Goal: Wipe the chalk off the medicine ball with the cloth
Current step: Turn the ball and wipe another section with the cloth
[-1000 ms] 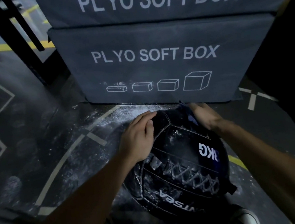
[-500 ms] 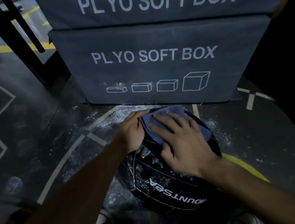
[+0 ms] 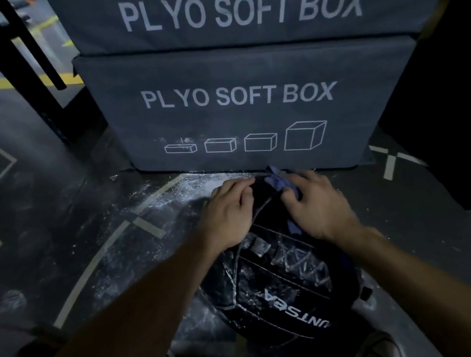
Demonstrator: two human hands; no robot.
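Lower centre of the frame: ball (image 3: 283,288) down on the floor (image 3: 56,230), dark, laced, white lettering on the near face. Chalk streaked along the seams and lacing on that near side, plainly not yet wiped. More white dust scattered on the floor around it, thickest toward centre frame.

Up the ball to its far crown, just above mid-frame. Left hand (image 3: 226,212) draped over the upper left shoulder, fingers curled onto the surface, bracing it, holding nothing else. Right hand (image 3: 314,204) beside it on the upper right, fingers bunched round the cloth (image 3: 277,180), blue, crumpled, a tuft poking out past the fingertips at the far edge, another scrap showing under the palm.

Step in hand, by the look of it: mid-wipe, working the far top of the ball. Well short of finished, judging by the chalk on the near panels.

Next move calls for dragging the cloth back toward the lacing with firm pressure, left hand steadying against a roll, perhaps turning the ball to bring dusty panels up. Chalk lodged in the laces likely needs a folded edge pushed in.

Beyond, filling the top of the frame: two stacked boxes (image 3: 248,99), grey, close behind the ball.
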